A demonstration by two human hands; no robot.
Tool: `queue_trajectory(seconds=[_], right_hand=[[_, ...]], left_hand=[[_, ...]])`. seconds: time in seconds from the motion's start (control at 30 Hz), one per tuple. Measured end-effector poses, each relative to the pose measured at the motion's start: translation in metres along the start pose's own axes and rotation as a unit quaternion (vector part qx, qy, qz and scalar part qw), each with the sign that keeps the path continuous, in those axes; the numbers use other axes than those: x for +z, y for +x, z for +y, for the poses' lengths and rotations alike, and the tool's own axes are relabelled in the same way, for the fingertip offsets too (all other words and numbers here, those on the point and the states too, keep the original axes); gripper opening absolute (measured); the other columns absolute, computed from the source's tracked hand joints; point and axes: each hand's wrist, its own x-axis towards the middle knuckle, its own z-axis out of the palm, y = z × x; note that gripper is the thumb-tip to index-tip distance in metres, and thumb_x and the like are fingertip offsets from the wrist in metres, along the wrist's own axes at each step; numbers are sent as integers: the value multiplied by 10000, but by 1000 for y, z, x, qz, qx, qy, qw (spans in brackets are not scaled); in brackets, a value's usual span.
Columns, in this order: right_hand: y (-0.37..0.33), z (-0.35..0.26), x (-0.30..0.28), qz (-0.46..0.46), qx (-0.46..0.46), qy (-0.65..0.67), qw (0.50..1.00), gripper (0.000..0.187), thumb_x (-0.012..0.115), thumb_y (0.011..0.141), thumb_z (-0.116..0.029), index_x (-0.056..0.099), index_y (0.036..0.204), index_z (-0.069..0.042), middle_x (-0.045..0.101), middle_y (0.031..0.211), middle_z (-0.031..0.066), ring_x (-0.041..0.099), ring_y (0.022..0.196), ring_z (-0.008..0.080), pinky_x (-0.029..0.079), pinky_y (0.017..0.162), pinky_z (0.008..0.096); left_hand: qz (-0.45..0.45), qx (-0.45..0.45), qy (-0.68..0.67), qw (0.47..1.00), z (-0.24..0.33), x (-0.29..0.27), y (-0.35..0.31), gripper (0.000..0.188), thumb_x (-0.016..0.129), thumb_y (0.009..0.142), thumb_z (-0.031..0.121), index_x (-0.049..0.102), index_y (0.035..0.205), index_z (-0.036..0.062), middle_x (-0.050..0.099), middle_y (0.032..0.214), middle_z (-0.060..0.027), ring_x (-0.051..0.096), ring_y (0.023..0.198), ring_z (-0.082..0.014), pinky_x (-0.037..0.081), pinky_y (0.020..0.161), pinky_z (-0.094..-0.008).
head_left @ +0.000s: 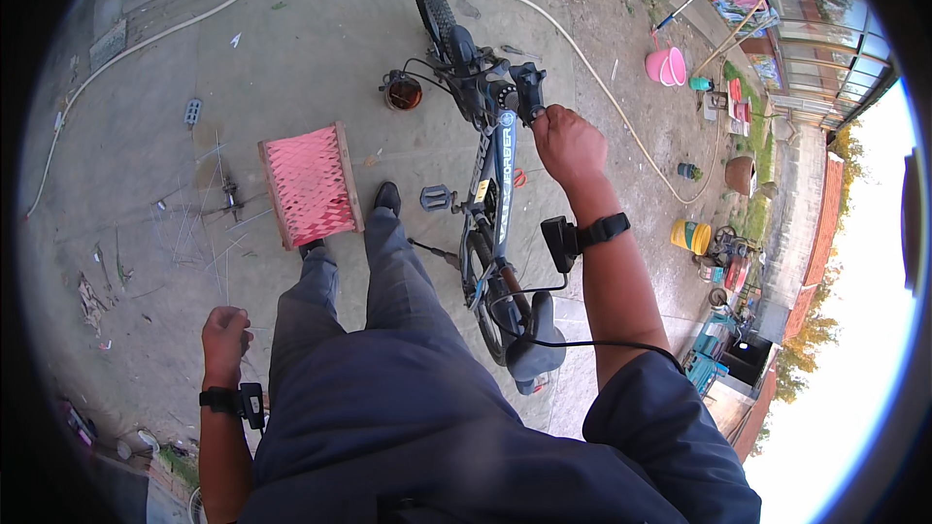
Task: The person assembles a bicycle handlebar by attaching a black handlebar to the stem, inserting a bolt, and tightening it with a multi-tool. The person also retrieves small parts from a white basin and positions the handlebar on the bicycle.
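Note:
A dark bicycle (504, 194) stands upright at my right side, its front wheel (433, 15) pointing away from me. My right hand (573, 146) is closed at the near side of the black handlebar stem (529, 87). Whatever its curled fingers grip is hidden behind the knuckles. My left hand (225, 338) hangs low beside my left leg, fingers bent inward; I cannot make out anything in it. Below the stem, the frame runs back to the dark saddle (537, 344). A grey pedal (438, 198) sticks out toward my shoe.
A stool with a pink woven seat (309, 184) is before my feet. Thin metal rods lie around a wheel hub (231, 196). A pot of dark liquid (401, 92) sits near the front wheel. A hose (621, 112) curves across the ground. Pink (666, 66) and yellow buckets (690, 236) stand right.

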Motion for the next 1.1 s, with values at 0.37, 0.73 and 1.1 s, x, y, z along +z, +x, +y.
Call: queue_trajectory(seconds=[0.37,0.73,1.1], right_hand=[[-1,-4,-3,4,4,-1,1000,330,495,978,-351,642,927,-60,706,933,169,695,848,381,551,727,499],[-1,-3,-2,9,5,-3,1000,330,503,975,-350,642,909,-58,705,913,168,698,832,373,553,709,495],[-2,-3,-2,-1,1,4,1000,306,522,966,-357,652,924,-83,707,930,153,698,823,369,549,699,494]], left_hand=[[-1,-7,-2,1000,-1,0,3,144,668,945,185,606,999,66,616,813,-28,566,602,-108,388,498,-253],[-6,-13,-12,1000,-1,0,4,133,660,954,180,601,994,68,611,811,-24,556,592,-104,382,494,-250],[-1,-12,-4,1000,1,1,5,149,664,951,183,601,1006,60,614,826,-33,565,607,-109,393,502,-254]])
